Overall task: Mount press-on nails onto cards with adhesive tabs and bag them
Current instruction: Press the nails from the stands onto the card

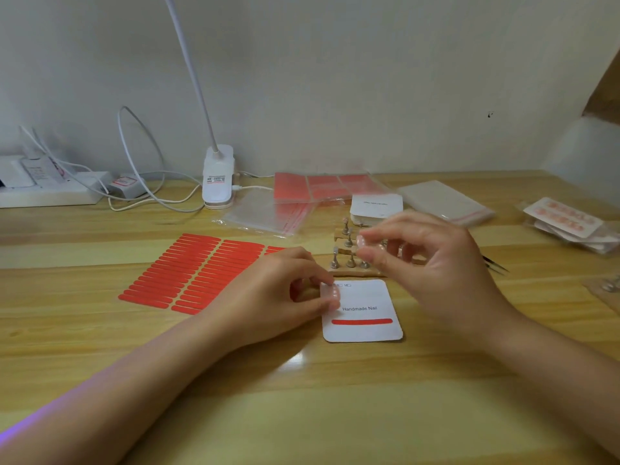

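On the wooden desk (100, 330), near its middle, a white card (364, 298) printed "Handmade Nail" is laid flat, with a red adhesive tab (361, 321) stuck across its lower part. The card's left edge is pressed by the fingertips of the left hand (285, 290), whose grip is curled onto the card. Just above the card's far edge, a pale press-on nail (365, 242) is pinched between thumb and forefinger of the right hand (432, 263). Directly behind, a wooden stand (349, 260) with metal pegs is partly hidden by that hand. To the left, a sheet of red tabs (188, 273) is spread. Farther off, clear bags (265, 213), a stack of cards (375, 208) and a lamp base (218, 177) are lined before the wall. Bare desk is left open near the viewer.
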`<state>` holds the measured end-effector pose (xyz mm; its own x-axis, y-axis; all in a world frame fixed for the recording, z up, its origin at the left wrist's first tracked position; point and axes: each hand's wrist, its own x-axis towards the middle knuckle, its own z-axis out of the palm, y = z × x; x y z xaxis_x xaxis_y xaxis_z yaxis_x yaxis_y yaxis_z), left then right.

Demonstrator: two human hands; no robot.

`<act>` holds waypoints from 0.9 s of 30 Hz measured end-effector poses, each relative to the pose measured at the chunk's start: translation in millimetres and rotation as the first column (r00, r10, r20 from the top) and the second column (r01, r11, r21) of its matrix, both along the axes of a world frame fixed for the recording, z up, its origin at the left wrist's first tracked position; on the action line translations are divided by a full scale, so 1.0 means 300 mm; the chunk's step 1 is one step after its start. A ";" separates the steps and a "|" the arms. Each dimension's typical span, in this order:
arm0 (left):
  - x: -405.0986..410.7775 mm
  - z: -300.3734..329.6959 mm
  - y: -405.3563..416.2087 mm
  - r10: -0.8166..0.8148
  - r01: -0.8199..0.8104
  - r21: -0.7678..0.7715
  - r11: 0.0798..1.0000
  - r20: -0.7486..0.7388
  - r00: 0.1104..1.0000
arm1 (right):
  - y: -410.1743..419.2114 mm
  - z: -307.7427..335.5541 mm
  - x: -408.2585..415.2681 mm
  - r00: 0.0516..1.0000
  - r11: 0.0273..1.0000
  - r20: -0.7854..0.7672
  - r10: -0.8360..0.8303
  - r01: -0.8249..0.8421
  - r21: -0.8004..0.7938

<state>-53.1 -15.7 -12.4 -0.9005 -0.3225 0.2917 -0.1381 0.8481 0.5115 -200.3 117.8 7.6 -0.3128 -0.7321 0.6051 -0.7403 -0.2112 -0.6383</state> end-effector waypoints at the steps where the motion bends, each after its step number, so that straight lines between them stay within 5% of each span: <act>1: -0.001 -0.001 0.000 0.000 0.000 -0.011 1.000 0.000 1.000 | 0.004 -0.015 -0.001 1.000 0.999 -0.018 0.018 -0.017 0.033; 9: -0.005 -0.006 0.001 0.025 -0.024 -0.052 0.998 0.020 0.999 | 0.013 -0.113 -0.018 0.994 0.989 -0.095 -0.049 0.062 0.136; 16: -0.009 -0.004 0.000 0.018 -0.017 0.225 0.974 -0.002 1.000 | 0.018 -0.120 -0.016 0.983 0.983 -0.177 -0.049 0.079 0.163; 21: -0.017 0.016 0.008 -0.022 0.059 0.497 0.866 -0.079 0.997 | 0.017 -0.111 -0.007 0.966 0.995 -0.248 -0.069 0.083 0.046; 27: -0.016 0.030 0.025 -0.060 0.138 0.770 0.623 -0.129 0.990 | 0.014 -0.106 0.003 0.954 0.994 -0.284 -0.101 0.086 -0.064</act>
<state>-58.0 -8.3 -3.2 -0.9257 -0.3748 0.0505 -0.0017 0.1376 0.9905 -199.4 122.1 -24.2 -0.1868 -0.6740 0.7147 -0.9082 -0.1589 -0.3872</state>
